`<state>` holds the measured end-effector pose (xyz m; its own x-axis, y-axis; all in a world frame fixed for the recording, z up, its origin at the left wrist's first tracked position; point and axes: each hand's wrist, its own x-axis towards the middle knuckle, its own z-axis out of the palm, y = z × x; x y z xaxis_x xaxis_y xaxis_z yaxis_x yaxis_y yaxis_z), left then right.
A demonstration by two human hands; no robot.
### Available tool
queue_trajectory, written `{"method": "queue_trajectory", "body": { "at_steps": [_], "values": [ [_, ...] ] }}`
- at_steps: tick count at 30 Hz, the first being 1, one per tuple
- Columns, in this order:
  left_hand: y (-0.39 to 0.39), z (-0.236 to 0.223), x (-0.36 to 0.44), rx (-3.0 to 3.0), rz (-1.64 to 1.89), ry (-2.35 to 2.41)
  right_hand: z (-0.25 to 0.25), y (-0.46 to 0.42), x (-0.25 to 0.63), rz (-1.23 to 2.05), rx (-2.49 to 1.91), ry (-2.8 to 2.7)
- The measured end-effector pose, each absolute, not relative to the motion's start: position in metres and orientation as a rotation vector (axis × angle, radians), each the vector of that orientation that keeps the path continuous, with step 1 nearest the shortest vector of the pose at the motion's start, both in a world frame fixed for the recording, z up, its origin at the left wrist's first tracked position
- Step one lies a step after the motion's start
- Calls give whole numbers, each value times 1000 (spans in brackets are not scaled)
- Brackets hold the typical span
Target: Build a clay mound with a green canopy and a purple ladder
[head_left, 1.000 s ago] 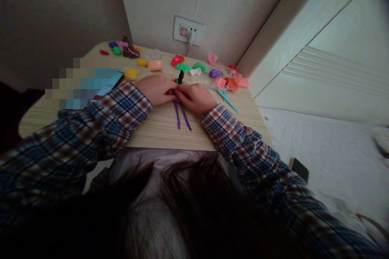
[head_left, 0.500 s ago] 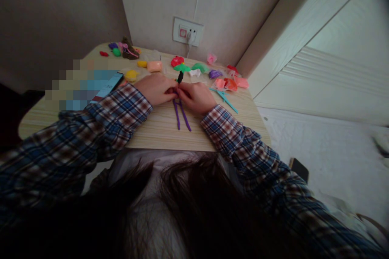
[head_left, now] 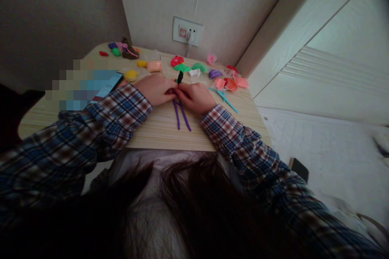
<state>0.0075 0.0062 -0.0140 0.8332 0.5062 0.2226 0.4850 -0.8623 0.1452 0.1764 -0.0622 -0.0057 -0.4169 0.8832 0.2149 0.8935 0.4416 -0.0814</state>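
Purple strips, one pair, at the meeting fingertips

Head view. Left hand (head_left: pixel 157 90) and right hand (head_left: pixel 197 97): fingertips drawn close to each other above the worktop (head_left: pixel 152 135). State of grip: what lies between the fingertips is hidden; cannot tell whether they pinch a strip.

Purple strips (head_left: pixel 185 118): two, thin, on the worktop, directly on the near side of the fingers. Far ends at or under the fingers; contact unclear.

Hazards, as judged: strips look soft, so a hard pull could stretch or snap one; the right cuff (head_left: pixel 209 120), near the right-hand strip, could smear it by sliding inward.

Orientation: long axes run from the fingers toward the person, diverging slightly; near ends free. Black piece (head_left: pixel 180 77), just beyond the fingers: long axis points away.
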Motion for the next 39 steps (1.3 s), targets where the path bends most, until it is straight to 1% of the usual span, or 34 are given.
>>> {"method": "queue_trajectory", "body": {
  "at_steps": [4,9,21,30,39],
  "values": [
    [3,-11,9,2949,333,848,-5,-62,177,-35,-1549,-2498],
    [5,-13,7,2969,363,776,-6,-61,177,-41,-1536,-2526],
    [12,-17,3,2988,244,764,-3,-63,176,-17,-1530,-2571],
    [5,-12,6,3007,271,819,-5,-63,176,-50,-1553,-2534],
    [9,-16,3,2938,387,725,-5,-64,176,-76,-1596,-2477]
  ]
}}
